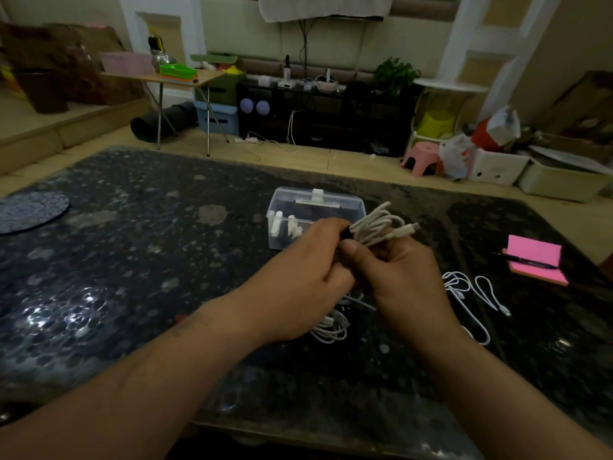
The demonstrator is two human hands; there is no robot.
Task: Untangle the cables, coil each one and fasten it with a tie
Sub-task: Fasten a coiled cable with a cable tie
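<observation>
I can read no text, number or brand anywhere in my feed. At two o'clock, the white bag (456,157) on the floor carries red print, but it is too blurred for me to make out a single letter. At three o'clock, any marking on the pen (525,260) is too small to tell, and I see no legible writing on the top sheet of the pink pad (539,252) under it.
</observation>
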